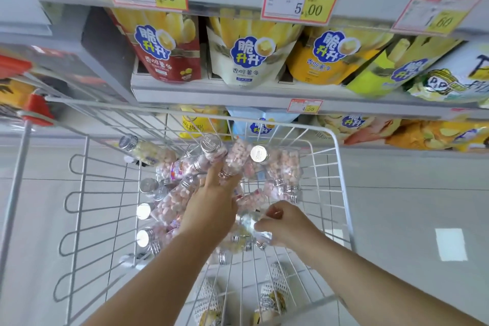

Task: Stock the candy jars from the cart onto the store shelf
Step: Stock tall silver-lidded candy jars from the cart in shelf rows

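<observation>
2 arms (164,267) reach into the wire cart (341,167), where candy jars (169,204) lie piled. The right hand (287,223) curls round 1 jar (248,222), likely to lift it. The left hand (211,201) rests straight-fingered on others, maybe steadying them. The shelf (211,95) stands just beyond the cart.

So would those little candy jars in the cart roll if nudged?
Probably: the candy jars look round and lie loosely heaped in the wire cart, so one would likely roll or shift. Packed full of candy, they probably feel solid for their size.
</observation>
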Demonstrator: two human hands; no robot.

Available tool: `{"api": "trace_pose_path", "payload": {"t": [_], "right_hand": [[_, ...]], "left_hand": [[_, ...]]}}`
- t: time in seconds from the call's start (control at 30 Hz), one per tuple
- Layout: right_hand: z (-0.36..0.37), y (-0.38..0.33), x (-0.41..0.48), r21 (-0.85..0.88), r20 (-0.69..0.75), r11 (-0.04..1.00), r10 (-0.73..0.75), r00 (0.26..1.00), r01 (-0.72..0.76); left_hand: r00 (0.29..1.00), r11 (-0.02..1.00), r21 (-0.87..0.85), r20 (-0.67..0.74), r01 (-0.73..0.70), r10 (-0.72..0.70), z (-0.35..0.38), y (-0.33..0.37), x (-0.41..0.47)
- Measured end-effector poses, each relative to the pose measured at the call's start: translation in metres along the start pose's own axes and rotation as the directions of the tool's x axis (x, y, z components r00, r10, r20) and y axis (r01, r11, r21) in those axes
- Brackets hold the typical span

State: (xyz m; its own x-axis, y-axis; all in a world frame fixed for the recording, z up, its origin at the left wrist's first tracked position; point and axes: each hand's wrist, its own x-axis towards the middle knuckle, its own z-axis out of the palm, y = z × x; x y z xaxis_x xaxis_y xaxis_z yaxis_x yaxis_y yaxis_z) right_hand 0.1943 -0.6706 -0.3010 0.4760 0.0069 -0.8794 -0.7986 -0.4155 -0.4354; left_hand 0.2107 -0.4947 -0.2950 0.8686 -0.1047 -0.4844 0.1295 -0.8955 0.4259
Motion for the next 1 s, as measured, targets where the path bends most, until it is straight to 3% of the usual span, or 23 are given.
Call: {"api": "trace_pose_path", "payload": {"t": [0.1, 0.17, 0.3, 0.4, 0.57, 0.77, 0.87, 1.0], "right_hand": [[-0.007, 0.001, -0.009, 0.287, 0.113, 0.942, 0.149, 0.982, -0.175], [-0.012, -0.004, -0.02, 0.437, 0.212, 0.864, 0.169, 0.963, -0.248], [-0.027, -0.008, -0.036, 0.596, 0.228, 0.759, 0.153, 0.962, -0.262], [-0.035, -0.006, -0.038, 0.667, 0.204, 0.706, 0.131, 0.97, -0.236], [-0.039, -0.003, -0.034, 0.586, 0.112, 0.792, 0.132, 0.985, -0.173], [-0.041, -0.007, -0.03, 0.464, 0.055, 0.879, 0.096, 0.994, -0.11], [-0.043, -0.012, -0.031, 0.43, 0.051, 0.9, 0.058, 0.997, -0.074], [-0.05, -0.02, -0.03, 0.369, 0.013, 0.929, -0.029, 0.999, 0.022]], "left_hand": [[0.998, 0.997, -0.072, -0.061, -0.013, 0.009, -0.003, -0.005, -0.002], [0.996, 0.995, -0.098, -0.087, -0.017, 0.009, -0.007, -0.011, -0.011], [0.998, 0.992, -0.124, -0.064, -0.034, 0.026, -0.011, -0.023, -0.04], [0.996, 0.993, -0.104, 0.067, -0.058, 0.065, -0.007, -0.031, -0.06], [0.934, 0.995, -0.003, 0.346, -0.095, 0.09, 0.013, -0.03, -0.068], [0.896, 0.983, 0.001, 0.411, -0.184, 0.167, 0.03, -0.011, -0.055], [0.938, 0.988, -0.05, 0.31, -0.149, 0.158, 0.025, -0.006, -0.05], [0.997, 0.996, -0.051, -0.007, -0.076, 0.076, 0.003, 0.002, -0.029]]}}
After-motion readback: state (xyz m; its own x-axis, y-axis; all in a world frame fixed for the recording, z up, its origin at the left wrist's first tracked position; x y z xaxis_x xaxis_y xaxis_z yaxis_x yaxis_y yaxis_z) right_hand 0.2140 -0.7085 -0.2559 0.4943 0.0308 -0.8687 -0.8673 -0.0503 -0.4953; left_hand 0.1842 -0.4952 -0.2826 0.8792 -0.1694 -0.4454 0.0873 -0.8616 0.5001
